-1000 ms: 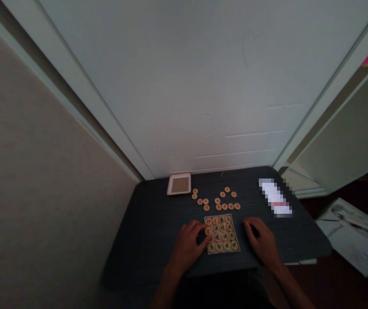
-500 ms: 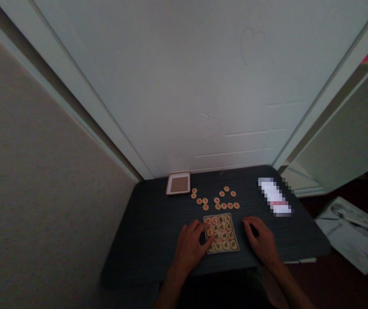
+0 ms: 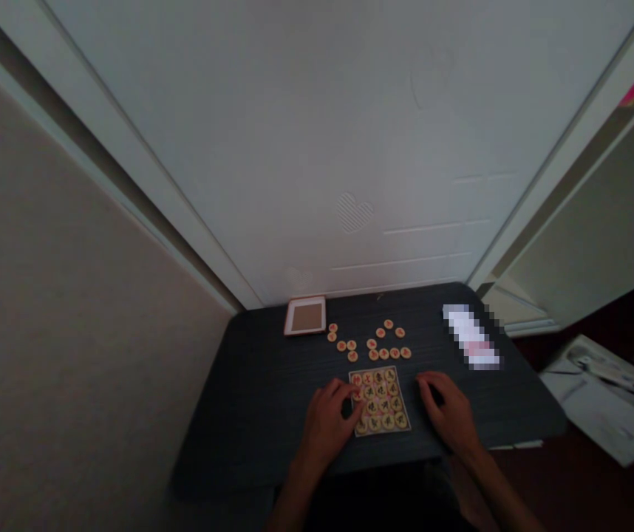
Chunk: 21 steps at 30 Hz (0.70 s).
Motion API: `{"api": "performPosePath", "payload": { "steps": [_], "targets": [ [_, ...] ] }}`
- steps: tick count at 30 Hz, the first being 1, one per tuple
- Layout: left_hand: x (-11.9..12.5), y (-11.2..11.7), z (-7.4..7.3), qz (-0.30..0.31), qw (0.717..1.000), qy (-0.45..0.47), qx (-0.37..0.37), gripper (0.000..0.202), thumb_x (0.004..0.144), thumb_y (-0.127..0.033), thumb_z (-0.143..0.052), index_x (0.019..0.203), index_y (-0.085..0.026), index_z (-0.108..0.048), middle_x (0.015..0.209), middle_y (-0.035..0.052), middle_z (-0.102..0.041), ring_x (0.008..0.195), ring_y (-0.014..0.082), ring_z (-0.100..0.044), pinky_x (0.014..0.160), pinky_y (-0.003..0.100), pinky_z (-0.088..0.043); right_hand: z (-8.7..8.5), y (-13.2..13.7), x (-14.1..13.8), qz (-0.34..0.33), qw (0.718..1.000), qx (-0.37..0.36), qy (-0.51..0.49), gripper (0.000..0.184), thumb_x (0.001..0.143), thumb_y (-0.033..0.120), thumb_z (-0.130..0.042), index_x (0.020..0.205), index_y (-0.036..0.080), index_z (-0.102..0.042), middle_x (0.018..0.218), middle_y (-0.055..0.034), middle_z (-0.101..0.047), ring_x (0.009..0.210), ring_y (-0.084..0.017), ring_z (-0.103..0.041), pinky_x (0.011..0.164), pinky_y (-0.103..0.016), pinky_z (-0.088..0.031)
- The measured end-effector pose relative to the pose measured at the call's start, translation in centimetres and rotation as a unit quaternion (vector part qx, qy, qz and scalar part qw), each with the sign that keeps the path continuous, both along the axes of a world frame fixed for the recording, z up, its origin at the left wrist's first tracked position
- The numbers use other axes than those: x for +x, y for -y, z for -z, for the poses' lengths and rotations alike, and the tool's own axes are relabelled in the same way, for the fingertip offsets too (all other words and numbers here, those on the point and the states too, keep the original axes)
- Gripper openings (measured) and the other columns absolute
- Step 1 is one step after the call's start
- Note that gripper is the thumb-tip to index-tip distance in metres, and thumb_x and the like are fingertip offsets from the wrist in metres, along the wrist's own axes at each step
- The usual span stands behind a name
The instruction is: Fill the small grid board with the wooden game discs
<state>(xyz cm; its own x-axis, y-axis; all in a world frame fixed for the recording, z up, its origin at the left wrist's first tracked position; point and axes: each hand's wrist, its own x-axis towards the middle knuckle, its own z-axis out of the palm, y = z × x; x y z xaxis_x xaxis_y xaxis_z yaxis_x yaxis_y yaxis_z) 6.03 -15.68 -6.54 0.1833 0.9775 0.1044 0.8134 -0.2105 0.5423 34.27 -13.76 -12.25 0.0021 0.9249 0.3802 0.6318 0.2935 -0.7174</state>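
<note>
A square tray [image 3: 382, 431] of round Chinese chess pieces stands in front of me, with pieces in rows, most marked in black and several in red. At its left edge, my left hand [image 3: 325, 417] has thumb and fingertips about a red-marked Chinese chess piece [image 3: 358, 394] in the left column. The thumb covers part of that column. To the right of the tray, my right hand [image 3: 450, 410] rests on the table, fingers curled in towards the thumb and no piece showing in it. Beyond the tray lie several loose red-marked pieces [image 3: 384, 354].
A shallow open box or lid [image 3: 307, 317] with a white inside sits at the back left of the dark table [image 3: 256, 399]. A blurred-out bright object [image 3: 471, 336] lies at the right. A white panel [image 3: 273, 148] rises behind the table, and a white box [image 3: 605, 399] stands low at right.
My left fingers have shifted slightly up and left, and the red-marked piece at them now sits more in line with the left column. My right hand has stayed put. The view has tilted slightly.
</note>
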Motion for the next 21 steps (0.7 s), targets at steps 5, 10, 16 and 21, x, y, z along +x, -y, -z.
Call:
{"api": "performPosePath", "payload": {
  "steps": [5,10,16,21],
  "targets": [
    [-0.1,-0.1,0.1,0.001,1.0,0.002,0.004,0.017,0.094,-0.034,-0.064,0.109,-0.03,-0.071,0.107,0.0013,-0.071,0.095,0.0221,-0.068,0.086,0.038,-0.049,0.1,-0.1,0.1,0.003,1.0,0.002,0.002,0.022,0.1,0.038,-0.056,0.103,0.024,-0.072,0.103,-0.0082,-0.076,0.097,-0.026,-0.072,0.093,-0.044,-0.057],
    [-0.1,-0.1,0.3,-0.001,1.0,0.007,-0.004,0.02,0.093,-0.035,-0.063,0.112,-0.03,-0.07,0.107,0.0017,-0.07,0.091,0.0214,-0.068,0.084,0.037,-0.05,0.0,-0.1,0.0,0.002,1.0,0.011,-0.004,0.022,0.1,0.038,-0.055,0.102,0.024,-0.073,0.102,-0.0085,-0.076,0.096,-0.026,-0.072,0.091,-0.042,-0.058],
    [-0.5,-0.3,0.3,-0.013,0.999,0.041,-0.013,0.024,0.095,-0.038,-0.061,0.116,-0.028,-0.068,0.099,0.0021,-0.068,0.08,0.0183,-0.065,0.078,0.033,-0.052,-0.2,-0.1,0.0,0.002,1.0,0.0,0.003,0.021,0.1,0.036,-0.055,0.102,0.024,-0.072,0.103,-0.008,-0.076,0.097,-0.025,-0.072,0.092,-0.042,-0.057],
    [-1.7,-1.9,0.1,-0.024,0.998,0.051,0.005,0.022,0.098,-0.037,-0.056,0.114,-0.029,-0.068,0.098,0.0014,-0.067,0.08,0.017,-0.065,0.077,0.032,-0.054,-0.3,-0.2,0.0,-0.003,1.0,-0.001,-0.002,0.021,0.1,0.037,-0.055,0.103,0.024,-0.072,0.103,-0.0076,-0.076,0.097,-0.025,-0.072,0.092,-0.041,-0.057]
  ]
}}
